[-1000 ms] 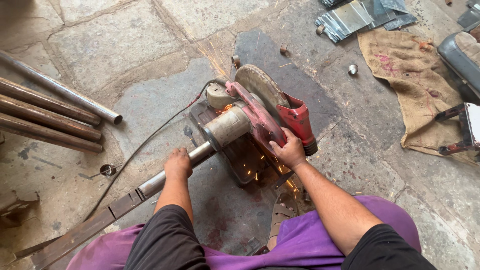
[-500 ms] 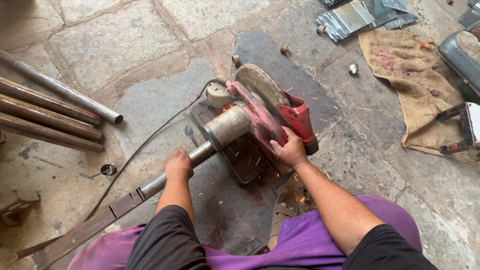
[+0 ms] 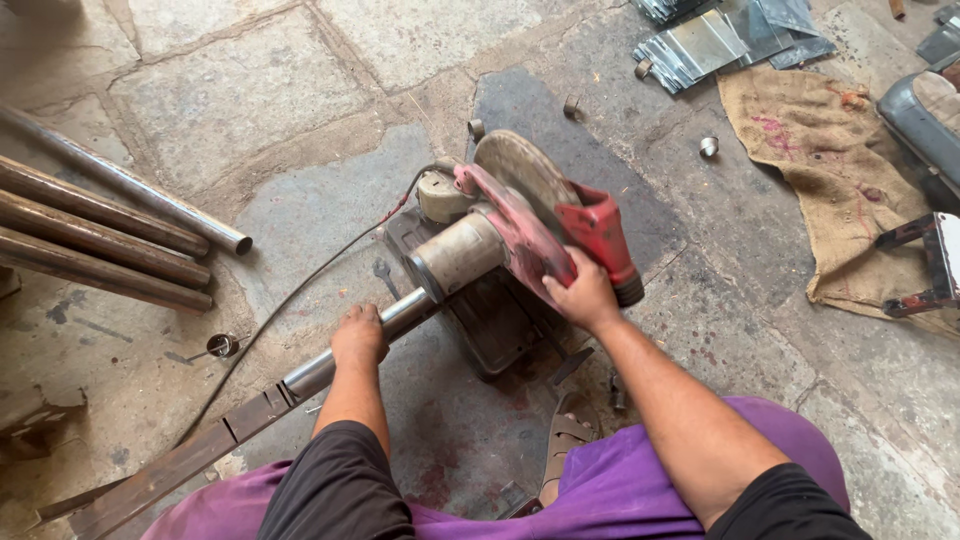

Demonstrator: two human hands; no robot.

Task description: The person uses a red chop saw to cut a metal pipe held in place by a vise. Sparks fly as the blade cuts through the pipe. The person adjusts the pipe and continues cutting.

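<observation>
A red chop saw (image 3: 520,235) sits on the stone floor in front of me, its grey blade disc tilted up at the back. My right hand (image 3: 582,296) is closed around the saw's red handle (image 3: 600,235). My left hand (image 3: 358,336) presses down on a steel pipe (image 3: 345,350) that runs from the lower left into the saw's base. The pipe rests on a flat rusty metal bar (image 3: 170,470). No sparks show under the blade now.
Several long pipes (image 3: 100,235) lie at the left. A black power cable (image 3: 290,300) runs from the saw across the floor. Burlap sacking (image 3: 830,170) and cut metal sheets (image 3: 720,35) lie at the upper right. A sandal (image 3: 565,440) sits by my purple-clad knees.
Sparks flew under the blade earlier and have now stopped. The saw head has risen slightly. Both hands keep their grips.
</observation>
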